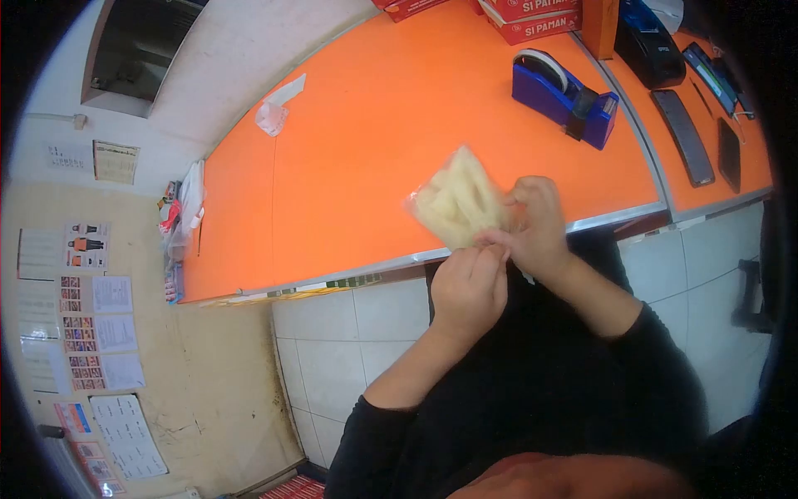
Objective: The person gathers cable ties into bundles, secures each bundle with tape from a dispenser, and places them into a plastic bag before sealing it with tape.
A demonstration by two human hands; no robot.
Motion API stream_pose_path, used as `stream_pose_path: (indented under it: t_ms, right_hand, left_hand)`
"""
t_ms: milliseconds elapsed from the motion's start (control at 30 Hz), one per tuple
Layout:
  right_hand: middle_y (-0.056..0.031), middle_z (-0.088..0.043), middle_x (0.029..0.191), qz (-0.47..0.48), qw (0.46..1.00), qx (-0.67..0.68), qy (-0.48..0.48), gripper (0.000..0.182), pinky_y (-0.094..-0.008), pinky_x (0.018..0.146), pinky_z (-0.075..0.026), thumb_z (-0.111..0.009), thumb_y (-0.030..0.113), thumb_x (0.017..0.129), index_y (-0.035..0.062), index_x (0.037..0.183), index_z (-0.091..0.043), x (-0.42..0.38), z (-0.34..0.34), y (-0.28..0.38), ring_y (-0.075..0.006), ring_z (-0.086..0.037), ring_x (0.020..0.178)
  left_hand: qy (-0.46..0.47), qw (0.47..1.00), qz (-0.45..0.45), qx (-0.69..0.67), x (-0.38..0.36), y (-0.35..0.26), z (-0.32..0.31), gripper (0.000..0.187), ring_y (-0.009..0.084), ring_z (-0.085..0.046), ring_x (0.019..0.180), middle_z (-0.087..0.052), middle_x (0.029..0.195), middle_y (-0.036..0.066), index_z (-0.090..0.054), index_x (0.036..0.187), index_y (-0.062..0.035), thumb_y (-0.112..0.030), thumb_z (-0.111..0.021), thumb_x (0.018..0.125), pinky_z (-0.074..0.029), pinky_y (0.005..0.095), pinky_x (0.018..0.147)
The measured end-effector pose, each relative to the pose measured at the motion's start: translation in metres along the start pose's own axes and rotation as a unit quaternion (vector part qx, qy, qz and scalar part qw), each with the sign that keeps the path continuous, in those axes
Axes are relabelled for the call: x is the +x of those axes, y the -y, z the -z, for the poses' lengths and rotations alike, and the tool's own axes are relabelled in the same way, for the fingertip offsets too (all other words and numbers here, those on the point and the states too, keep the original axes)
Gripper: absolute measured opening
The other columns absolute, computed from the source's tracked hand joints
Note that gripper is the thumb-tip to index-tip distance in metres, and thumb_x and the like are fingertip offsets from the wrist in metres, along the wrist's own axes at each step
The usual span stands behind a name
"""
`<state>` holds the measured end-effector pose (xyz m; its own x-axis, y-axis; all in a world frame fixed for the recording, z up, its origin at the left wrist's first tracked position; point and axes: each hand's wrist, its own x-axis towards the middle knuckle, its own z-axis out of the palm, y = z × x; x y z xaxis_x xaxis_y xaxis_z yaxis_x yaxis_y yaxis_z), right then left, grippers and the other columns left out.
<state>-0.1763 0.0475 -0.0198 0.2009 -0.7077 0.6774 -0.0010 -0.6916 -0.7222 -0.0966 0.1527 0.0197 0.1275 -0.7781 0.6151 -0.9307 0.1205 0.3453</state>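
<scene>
A clear plastic bag filled with pale yellow, stick-like pieces lies on the orange counter near its front edge. My left hand is closed at the bag's near end, its thumb and fingers pinched together. My right hand curls round the gathered neck of the same bag, thumb close to the left fingertips. Between my fingers the bag's end is mostly hidden, so I cannot see how it is closed.
A blue tape dispenser stands right of the bag. Red boxes are stacked behind it. Phones and a black device sit on the right-hand counter. Crumpled paper lies at the back left. A metal edge runs along the front.
</scene>
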Motion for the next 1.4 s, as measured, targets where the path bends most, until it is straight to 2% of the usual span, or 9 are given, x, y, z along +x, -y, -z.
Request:
stream_pose_path:
  t_ms: [67,200,267,733,900,1033,1100,1200,1400]
  right_hand:
    - [-0.0082,-0.052,0.082,-0.002,0.991,-0.036,0.13,0.037,-0.0372,0.076,-0.036,-0.079,0.018,0.058,0.0076,0.081,-0.052,0.003,0.003,-0.003,-0.0287,-0.049,0.08]
    - [-0.0085,-0.052,0.082,0.033,0.995,-0.054,0.083,0.031,-0.0353,0.071,-0.037,-0.076,0.016,0.063,0.0068,0.081,-0.053,-0.001,0.007,-0.002,-0.0287,-0.05,0.078]
    - [-0.01,-0.055,0.087,0.164,0.979,-0.021,0.118,0.027,-0.0362,0.07,-0.041,-0.072,0.011,0.067,0.0041,0.086,-0.055,-0.013,0.021,-0.006,-0.0293,-0.052,0.077]
    - [-0.0176,-0.048,0.124,0.117,0.928,-0.129,0.328,0.03,-0.0391,0.072,-0.045,-0.056,0.017,0.074,-0.0023,0.097,-0.057,-0.022,0.013,0.008,-0.0307,-0.055,0.082]
    - [-0.0209,-0.039,0.133,0.062,0.914,-0.187,0.353,0.058,-0.0411,0.074,-0.047,-0.05,0.025,0.079,0.0086,0.132,-0.038,-0.019,0.012,0.008,-0.0323,-0.058,0.082]
    - [-0.0228,-0.037,0.134,0.007,0.893,-0.182,0.411,0.067,-0.0414,0.072,-0.048,-0.047,0.024,0.08,0.0098,0.141,-0.022,-0.007,0.013,0.018,-0.0333,-0.059,0.074]
    - [-0.0236,-0.044,0.124,-0.011,0.874,-0.211,0.437,0.062,-0.0417,0.079,-0.046,-0.049,0.02,0.08,-0.0001,0.135,-0.029,-0.003,0.014,0.024,-0.0367,-0.054,0.097]
    - [-0.023,-0.045,0.123,0.021,0.889,-0.236,0.392,0.063,-0.041,0.079,-0.045,-0.05,0.02,0.079,-0.0013,0.134,-0.03,-0.011,0.008,0.017,-0.036,-0.053,0.098]
    - [-0.0204,-0.026,0.138,0.003,0.859,-0.254,0.444,0.058,-0.0395,0.092,-0.039,-0.045,0.021,0.084,0.0075,0.138,-0.026,-0.001,0.009,0.024,-0.0334,-0.042,0.116]
  left_hand:
    - [0.02,1.0,0.011,0.006,-0.002,-0.001,0.0,0.013,0.0286,-0.055,0.062,-0.055,0.068,0.012,-0.056,0.082,-0.0033,-0.002,-0.064,0.072,-0.044,0.0349,0.055]
    - [0.028,0.999,0.028,0.022,0.001,0.002,0.003,0.01,0.0263,-0.056,0.06,-0.055,0.067,0.011,-0.057,0.082,-0.0034,-0.004,-0.064,0.075,-0.044,0.033,0.054]
    - [0.011,0.997,0.081,0.014,0.003,0.002,0.007,0.008,0.0234,-0.055,0.057,-0.055,0.066,0.01,-0.057,0.082,-0.0034,-0.007,-0.063,0.078,-0.043,0.0319,0.051]
    - [0.015,0.999,0.016,0.025,0.011,-0.005,0.001,0.007,0.0256,-0.053,0.057,-0.053,0.064,0.009,-0.056,0.077,-0.0045,-0.004,-0.06,0.071,-0.042,0.0352,0.05]
    - [0.058,0.998,-0.003,0.002,0.008,-0.015,-0.002,0.007,0.0285,-0.053,0.058,-0.053,0.063,0.011,-0.057,0.077,-0.0035,-0.006,-0.062,0.074,-0.043,0.0363,0.051]
    - [0.055,0.998,-0.008,0.002,0.011,-0.015,-0.002,0.006,0.0285,-0.053,0.057,-0.053,0.063,0.012,-0.055,0.076,-0.0036,-0.005,-0.061,0.074,-0.042,0.037,0.05]
    - [0.052,0.999,-0.011,0.0,0.012,-0.014,-0.002,0.006,0.0285,-0.052,0.057,-0.053,0.063,0.012,-0.055,0.075,-0.0036,-0.004,-0.061,0.074,-0.042,0.0372,0.05]
    - [0.046,0.999,-0.008,-0.015,0.011,-0.015,-0.002,0.006,0.029,-0.052,0.056,-0.052,0.063,0.012,-0.055,0.077,-0.0031,-0.004,-0.06,0.074,-0.042,0.038,0.05]
    - [0.057,0.998,0.004,0.002,0.014,-0.014,-0.001,0.006,0.0312,-0.053,0.059,-0.054,0.065,0.013,-0.054,0.079,-0.003,-0.005,-0.059,0.076,-0.042,0.0384,0.05]
